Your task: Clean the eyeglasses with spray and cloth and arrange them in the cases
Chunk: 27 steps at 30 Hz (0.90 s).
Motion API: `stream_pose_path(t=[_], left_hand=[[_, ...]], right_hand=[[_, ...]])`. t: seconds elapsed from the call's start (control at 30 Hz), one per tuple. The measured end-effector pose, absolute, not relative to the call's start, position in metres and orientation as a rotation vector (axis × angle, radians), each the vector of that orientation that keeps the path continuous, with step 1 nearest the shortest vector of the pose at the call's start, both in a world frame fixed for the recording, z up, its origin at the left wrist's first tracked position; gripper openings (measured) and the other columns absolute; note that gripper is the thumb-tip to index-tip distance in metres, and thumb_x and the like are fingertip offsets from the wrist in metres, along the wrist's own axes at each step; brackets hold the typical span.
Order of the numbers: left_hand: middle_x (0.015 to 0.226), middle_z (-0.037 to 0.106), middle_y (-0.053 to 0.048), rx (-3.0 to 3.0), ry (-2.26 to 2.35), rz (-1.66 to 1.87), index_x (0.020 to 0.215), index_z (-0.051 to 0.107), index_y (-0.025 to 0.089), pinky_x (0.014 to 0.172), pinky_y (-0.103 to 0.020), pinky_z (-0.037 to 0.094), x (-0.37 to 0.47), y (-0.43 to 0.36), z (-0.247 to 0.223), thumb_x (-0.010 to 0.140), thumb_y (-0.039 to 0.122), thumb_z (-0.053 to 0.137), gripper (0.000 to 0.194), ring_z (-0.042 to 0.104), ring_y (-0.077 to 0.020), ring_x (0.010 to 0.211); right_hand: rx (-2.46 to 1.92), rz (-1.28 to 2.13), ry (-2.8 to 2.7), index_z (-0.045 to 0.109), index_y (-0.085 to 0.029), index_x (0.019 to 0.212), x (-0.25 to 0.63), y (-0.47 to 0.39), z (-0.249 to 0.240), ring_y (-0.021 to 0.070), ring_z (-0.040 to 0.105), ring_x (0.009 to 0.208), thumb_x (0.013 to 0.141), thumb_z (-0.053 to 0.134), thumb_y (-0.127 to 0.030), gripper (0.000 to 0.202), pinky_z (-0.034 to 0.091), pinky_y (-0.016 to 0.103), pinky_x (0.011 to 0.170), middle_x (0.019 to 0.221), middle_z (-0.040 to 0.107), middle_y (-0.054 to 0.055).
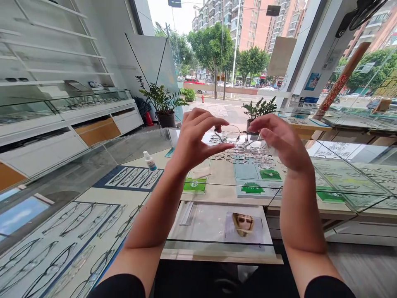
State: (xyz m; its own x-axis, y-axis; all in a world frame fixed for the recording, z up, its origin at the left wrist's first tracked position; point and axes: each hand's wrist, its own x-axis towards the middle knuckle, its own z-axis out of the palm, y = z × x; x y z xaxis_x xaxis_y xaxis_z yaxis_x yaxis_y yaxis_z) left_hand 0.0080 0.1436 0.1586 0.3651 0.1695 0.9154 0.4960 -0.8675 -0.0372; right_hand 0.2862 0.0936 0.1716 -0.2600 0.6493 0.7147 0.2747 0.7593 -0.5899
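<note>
I hold a pair of thin-rimmed eyeglasses (235,127) up above the glass counter, between both hands. My left hand (198,134) has its forefinger at the top and its thumb at the bottom of the left-side rim, curved around the lens. On the other side, my right hand (283,138) grips the frame near its end with bent fingers; they partly cover that lens. Below the hands, a small white spray bottle (150,161) stands on the counter to the left, and a pale cloth (200,172) lies over a green-and-white packet (194,186).
Rows of eyeglasses (237,156) sit in the glass display case. More frames lie on trays (133,177) at the left. An open drawer (211,231) below me contains a printed picture (244,227). Potted plants (166,118) stand near the window.
</note>
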Motion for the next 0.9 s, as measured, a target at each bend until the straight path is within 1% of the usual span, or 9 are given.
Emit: stream_pose_path(t=[0.1, 0.2, 0.27, 0.37, 0.57, 0.73, 0.9], left_hand=[[0.091, 0.074, -0.003, -2.273, -0.602, -1.637, 0.120, 0.078, 0.030, 0.099, -0.048, 0.052, 0.005, 0.134, 0.169, 0.090, 0.076, 0.085, 0.055, 0.065, -0.0271, 0.096], [0.088, 0.071, -0.002, -2.267, -0.626, -1.749, 0.119, 0.077, 0.029, 0.093, -0.046, 0.055, 0.005, 0.126, 0.169, 0.089, 0.075, 0.087, 0.055, 0.064, -0.0242, 0.088], [0.088, 0.070, -0.002, -2.280, -0.631, -1.801, 0.118, 0.077, 0.029, 0.090, -0.043, 0.056, 0.005, 0.123, 0.167, 0.088, 0.075, 0.088, 0.056, 0.064, -0.0224, 0.085], [0.091, 0.071, -0.002, -2.305, -0.662, -1.836, 0.118, 0.077, 0.027, 0.088, -0.041, 0.057, 0.006, 0.121, 0.165, 0.087, 0.075, 0.088, 0.058, 0.064, -0.0208, 0.083], [0.096, 0.072, -0.003, -2.361, -0.735, -1.787, 0.122, 0.076, 0.026, 0.089, -0.039, 0.059, 0.006, 0.119, 0.162, 0.093, 0.070, 0.085, 0.055, 0.065, -0.0202, 0.087], [0.100, 0.073, -0.003, -2.372, -0.774, -1.761, 0.124, 0.075, 0.026, 0.090, -0.039, 0.059, 0.005, 0.119, 0.159, 0.093, 0.067, 0.086, 0.052, 0.067, -0.0209, 0.090], [0.097, 0.073, -0.002, -2.403, -0.792, -1.736, 0.126, 0.075, 0.026, 0.092, -0.040, 0.059, 0.004, 0.118, 0.160, 0.093, 0.068, 0.086, 0.054, 0.068, -0.0209, 0.090]], right_hand=[[-0.674, 0.216, -1.763, 0.075, -0.030, 0.134, 0.287, 0.077, 0.168, 0.0271, 0.072, 0.124, 0.092, 0.088, -0.058, 0.052, 0.055, 0.046, 0.115, 0.129, 0.077, 0.005], [-0.684, 0.115, -1.731, 0.072, -0.032, 0.140, 0.285, 0.067, 0.161, 0.0274, 0.072, 0.120, 0.088, 0.095, -0.049, 0.059, 0.054, 0.049, 0.117, 0.125, 0.077, 0.004], [-0.708, 0.077, -1.732, 0.072, -0.032, 0.142, 0.282, 0.065, 0.158, 0.0273, 0.072, 0.116, 0.089, 0.094, -0.046, 0.059, 0.055, 0.050, 0.116, 0.120, 0.077, 0.003], [-0.748, 0.022, -1.730, 0.073, -0.030, 0.141, 0.279, 0.065, 0.156, 0.0281, 0.072, 0.110, 0.091, 0.092, -0.047, 0.056, 0.058, 0.052, 0.113, 0.115, 0.077, 0.005], [-0.788, 0.001, -1.735, 0.077, -0.034, 0.137, 0.275, 0.072, 0.153, 0.0287, 0.073, 0.103, 0.096, 0.087, -0.049, 0.045, 0.062, 0.054, 0.109, 0.105, 0.076, 0.005], [-0.813, -0.012, -1.731, 0.078, -0.032, 0.135, 0.273, 0.075, 0.151, 0.0281, 0.073, 0.102, 0.097, 0.086, -0.051, 0.043, 0.063, 0.053, 0.108, 0.104, 0.076, 0.005], [-0.825, -0.024, -1.732, 0.078, -0.032, 0.135, 0.273, 0.076, 0.150, 0.0283, 0.073, 0.103, 0.097, 0.087, -0.053, 0.045, 0.064, 0.051, 0.106, 0.104, 0.076, 0.005]])
